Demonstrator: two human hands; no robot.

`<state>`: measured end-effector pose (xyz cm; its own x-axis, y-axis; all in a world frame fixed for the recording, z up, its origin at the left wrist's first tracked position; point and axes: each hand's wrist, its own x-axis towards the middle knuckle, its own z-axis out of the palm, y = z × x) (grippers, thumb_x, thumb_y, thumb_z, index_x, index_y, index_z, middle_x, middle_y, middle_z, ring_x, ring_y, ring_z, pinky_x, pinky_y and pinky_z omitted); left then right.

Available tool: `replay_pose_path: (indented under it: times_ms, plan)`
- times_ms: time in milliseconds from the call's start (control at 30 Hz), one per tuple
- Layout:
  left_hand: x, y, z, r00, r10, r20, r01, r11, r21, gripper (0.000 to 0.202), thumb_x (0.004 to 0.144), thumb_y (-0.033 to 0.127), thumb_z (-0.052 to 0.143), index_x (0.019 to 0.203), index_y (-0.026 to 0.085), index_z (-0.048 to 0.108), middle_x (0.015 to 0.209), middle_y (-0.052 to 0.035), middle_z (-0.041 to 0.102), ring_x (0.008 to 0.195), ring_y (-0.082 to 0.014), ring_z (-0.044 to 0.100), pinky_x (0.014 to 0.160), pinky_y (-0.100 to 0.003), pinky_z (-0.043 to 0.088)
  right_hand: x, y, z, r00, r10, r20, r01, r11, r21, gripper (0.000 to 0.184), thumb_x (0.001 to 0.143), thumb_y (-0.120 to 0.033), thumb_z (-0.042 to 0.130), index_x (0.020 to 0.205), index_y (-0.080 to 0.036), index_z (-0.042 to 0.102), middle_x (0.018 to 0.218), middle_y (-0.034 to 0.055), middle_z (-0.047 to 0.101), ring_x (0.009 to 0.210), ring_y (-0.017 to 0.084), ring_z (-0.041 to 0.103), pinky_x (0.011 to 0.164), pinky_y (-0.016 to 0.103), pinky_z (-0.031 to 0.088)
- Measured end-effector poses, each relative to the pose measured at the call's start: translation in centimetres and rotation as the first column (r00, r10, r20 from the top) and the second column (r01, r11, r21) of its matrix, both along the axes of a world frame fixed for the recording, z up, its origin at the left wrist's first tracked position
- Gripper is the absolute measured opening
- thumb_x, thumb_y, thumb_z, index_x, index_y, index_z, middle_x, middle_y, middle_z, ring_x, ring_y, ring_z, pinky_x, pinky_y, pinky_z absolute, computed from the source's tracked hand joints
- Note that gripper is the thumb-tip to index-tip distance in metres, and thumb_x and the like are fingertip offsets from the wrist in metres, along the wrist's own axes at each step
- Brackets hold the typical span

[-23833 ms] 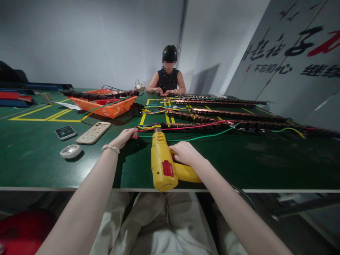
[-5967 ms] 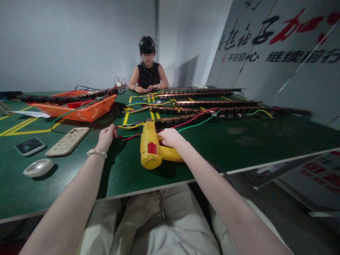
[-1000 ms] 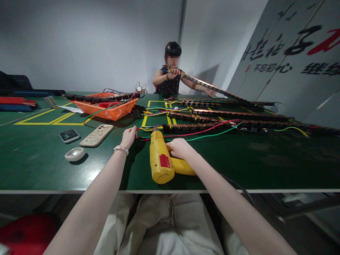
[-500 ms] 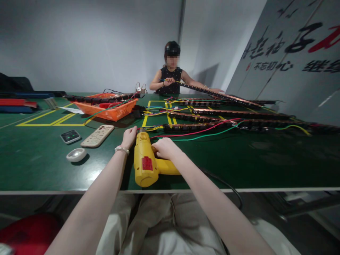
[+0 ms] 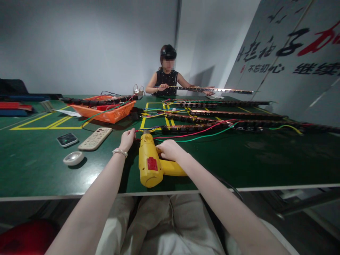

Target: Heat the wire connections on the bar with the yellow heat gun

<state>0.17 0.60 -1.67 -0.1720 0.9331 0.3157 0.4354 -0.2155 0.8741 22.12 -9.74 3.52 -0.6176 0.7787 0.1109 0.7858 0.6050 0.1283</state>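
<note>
My right hand (image 5: 171, 149) is closed around the handle of a yellow heat gun (image 5: 149, 147), which has a red label on its rear. The gun's nozzle points away from me, toward the wires at the end of a dark wrapped harness (image 5: 183, 129). Left of the nozzle, my left hand (image 5: 128, 139) pinches the ends of thin coloured wires; the fingertips partly hide them. A red wire (image 5: 183, 136) and a green wire (image 5: 186, 140) run rightward beyond my right hand.
An orange basket (image 5: 111, 115) holds cables at the back left. Near my left arm lie a patterned phone case (image 5: 95, 139), a small device (image 5: 67, 139) and a white round object (image 5: 73, 158). More harnesses (image 5: 236, 114) cover the back right. Opposite sits a co-worker (image 5: 166, 79) holding a long strip.
The heat gun has shifted slightly right, away from my left hand, with my right hand still on it. The co-worker's strip has swung from slanting to nearly level. The view has turned slightly.
</note>
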Motion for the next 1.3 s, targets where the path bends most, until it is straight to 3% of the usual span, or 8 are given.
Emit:
replay_pose_path:
  times_ms: [233,567,700,867,1000,1200,1300]
  plan:
    - [-0.1,0.4,-0.3,1.000,-0.013,-0.002,0.013,1.000,0.010,0.045,0.079,0.051,0.037,0.051,0.017,0.046,0.048,0.0000,0.050,0.053,-0.0110,0.047,0.057,-0.022,0.035,3.2,0.0,0.3,0.989,-0.142,0.044,0.143,0.990,-0.022,0.025,0.075,-0.027,0.049,0.091,-0.016,0.066,0.090,0.0101,0.067,0.087,0.024,0.062,0.069,0.027,0.042]
    - [-0.1,0.1,-0.3,1.000,-0.028,0.012,0.028,1.000,0.003,0.044,0.079,0.050,0.040,0.052,0.017,0.047,0.049,0.0006,0.050,0.053,-0.0110,0.048,0.058,-0.021,0.036,5.2,1.5,0.3,0.964,-0.264,0.022,0.264,0.964,-0.012,0.028,0.076,-0.028,0.047,0.092,-0.017,0.067,0.091,0.0112,0.066,0.086,0.025,0.062,0.069,0.029,0.044]
    - [0.1,-0.3,0.0,1.000,-0.029,-0.010,0.029,1.000,0.008,0.046,0.079,0.052,0.039,0.050,0.016,0.046,0.048,0.0003,0.049,0.052,-0.0107,0.047,0.057,-0.021,0.034,5.2,1.6,0.3,0.961,-0.276,0.024,0.277,0.961,-0.008,0.028,0.076,-0.029,0.047,0.093,-0.017,0.066,0.091,0.0110,0.066,0.086,0.024,0.062,0.070,0.029,0.044]
    - [0.4,-1.4,0.9,0.984,0.048,-0.171,-0.050,0.999,-0.011,0.051,0.078,0.056,0.038,0.048,0.015,0.049,0.047,-0.0002,0.048,0.053,-0.0110,0.045,0.058,-0.023,0.030,4.8,1.2,0.5,0.965,-0.261,0.037,0.262,0.965,-0.021,0.026,0.076,-0.027,0.048,0.093,-0.018,0.066,0.092,0.0098,0.066,0.086,0.023,0.062,0.071,0.029,0.044]
    - [0.3,-1.7,1.1,0.962,0.071,-0.264,-0.077,0.997,-0.012,0.045,0.076,0.049,0.039,0.050,0.015,0.052,0.046,-0.0004,0.046,0.052,-0.0116,0.043,0.055,-0.023,0.027,4.4,0.5,0.6,0.972,-0.229,0.045,0.230,0.973,-0.021,0.024,0.077,-0.028,0.049,0.091,-0.019,0.066,0.091,0.0089,0.067,0.085,0.023,0.062,0.072,0.029,0.043]
    - [0.4,-1.7,1.0,0.973,0.079,-0.216,-0.087,0.996,-0.025,0.046,0.080,0.044,0.041,0.052,0.011,0.057,0.049,-0.0014,0.051,0.061,-0.0124,0.051,0.057,-0.023,0.031,4.0,0.2,0.5,0.980,-0.198,0.034,0.199,0.980,-0.023,0.025,0.075,-0.028,0.050,0.091,-0.018,0.066,0.088,0.0096,0.067,0.085,0.022,0.062,0.069,0.027,0.041]
    - [0.8,-1.6,0.8,0.978,0.085,-0.191,-0.092,0.995,-0.028,0.044,0.082,0.048,0.047,0.066,0.009,0.059,0.063,-0.0002,0.056,0.069,-0.0124,0.053,0.064,-0.023,0.039,4.1,0.2,0.4,0.980,-0.197,0.008,0.197,0.980,-0.015,0.024,0.074,-0.030,0.051,0.088,-0.019,0.066,0.085,0.0090,0.067,0.083,0.023,0.062,0.066,0.027,0.040]
